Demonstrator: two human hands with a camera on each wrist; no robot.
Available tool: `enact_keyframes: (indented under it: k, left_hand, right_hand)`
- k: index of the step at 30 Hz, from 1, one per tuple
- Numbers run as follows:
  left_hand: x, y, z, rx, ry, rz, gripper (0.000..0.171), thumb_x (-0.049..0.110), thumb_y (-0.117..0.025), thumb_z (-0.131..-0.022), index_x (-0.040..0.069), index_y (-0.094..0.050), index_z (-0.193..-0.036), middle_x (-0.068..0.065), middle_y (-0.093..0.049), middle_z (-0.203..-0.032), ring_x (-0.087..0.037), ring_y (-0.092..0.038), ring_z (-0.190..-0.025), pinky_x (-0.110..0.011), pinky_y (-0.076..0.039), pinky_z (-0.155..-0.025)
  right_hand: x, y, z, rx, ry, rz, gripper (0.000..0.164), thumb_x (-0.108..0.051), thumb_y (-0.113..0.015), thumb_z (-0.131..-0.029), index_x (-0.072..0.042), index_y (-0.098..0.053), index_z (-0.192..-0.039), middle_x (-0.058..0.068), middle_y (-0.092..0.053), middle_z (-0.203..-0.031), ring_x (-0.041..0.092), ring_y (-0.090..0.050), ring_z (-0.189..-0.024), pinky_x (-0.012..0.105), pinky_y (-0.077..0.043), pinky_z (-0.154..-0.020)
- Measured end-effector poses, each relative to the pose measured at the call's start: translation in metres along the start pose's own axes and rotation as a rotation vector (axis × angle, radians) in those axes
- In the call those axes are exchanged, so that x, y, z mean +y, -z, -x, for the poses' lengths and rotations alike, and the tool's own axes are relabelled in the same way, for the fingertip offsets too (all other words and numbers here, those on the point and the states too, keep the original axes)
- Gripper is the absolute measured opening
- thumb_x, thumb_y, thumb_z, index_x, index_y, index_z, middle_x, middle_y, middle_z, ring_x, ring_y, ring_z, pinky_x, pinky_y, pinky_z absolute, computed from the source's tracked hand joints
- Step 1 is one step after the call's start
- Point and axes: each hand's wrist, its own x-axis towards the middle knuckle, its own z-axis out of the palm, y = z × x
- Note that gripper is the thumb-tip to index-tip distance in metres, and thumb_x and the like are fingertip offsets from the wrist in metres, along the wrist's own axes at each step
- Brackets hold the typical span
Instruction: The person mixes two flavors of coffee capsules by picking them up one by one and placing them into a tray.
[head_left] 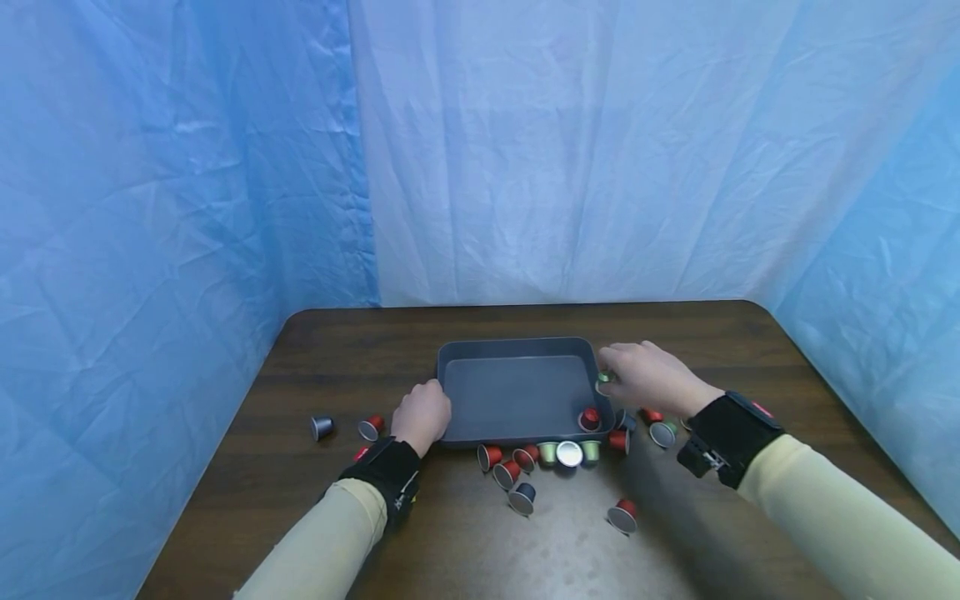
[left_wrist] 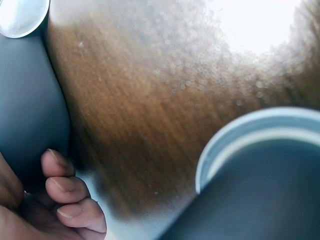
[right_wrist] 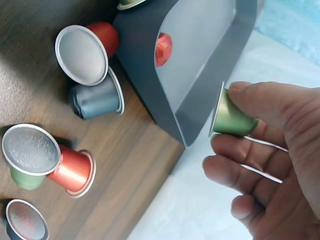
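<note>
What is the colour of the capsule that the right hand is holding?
Green, with a silvery rim; the capsule shows best in the right wrist view.

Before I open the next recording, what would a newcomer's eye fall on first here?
Probably the grey tray on the table, with a red capsule in its near right corner. Then the green capsule that the right hand pinches by the tray's right side, with the left hand at its left. The blue sheeting behind might also stand out.
</note>
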Motion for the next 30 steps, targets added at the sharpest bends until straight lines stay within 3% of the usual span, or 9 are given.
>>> enact_keyframes:
  k: [7,30]
  left_hand:
    - [-0.001,-0.001,-0.002,-0.002,0.005,-0.007,0.029,0.021,-0.052,-0.105,0.0,-0.063,-0.121,-0.016,-0.068,-0.108,-0.032,-0.067,-0.091,-0.053,-0.056,-0.08]
    - [0.0,0.0,0.0,0.0,0.002,0.001,0.028,0.021,-0.052,-0.106,0.0,-0.063,-0.121,-0.016,-0.069,-0.107,-0.031,-0.067,-0.089,-0.053,-0.057,-0.082]
  right_hand:
    - [-0.007,-0.005,-0.005,-0.009,0.017,-0.004,0.02,-0.017,-0.081,-0.087,-0.01,-0.071,-0.103,-0.002,-0.066,-0.088,0.012,-0.059,-0.074,0.034,-0.056,-0.071]
    - [-0.028,-0.027,-0.016,-0.092,0.078,0.014,0.023,-0.017,-0.08,-0.089,-0.011,-0.072,-0.109,0.0,-0.07,-0.094,0.015,-0.064,-0.085,0.037,-0.057,-0.079]
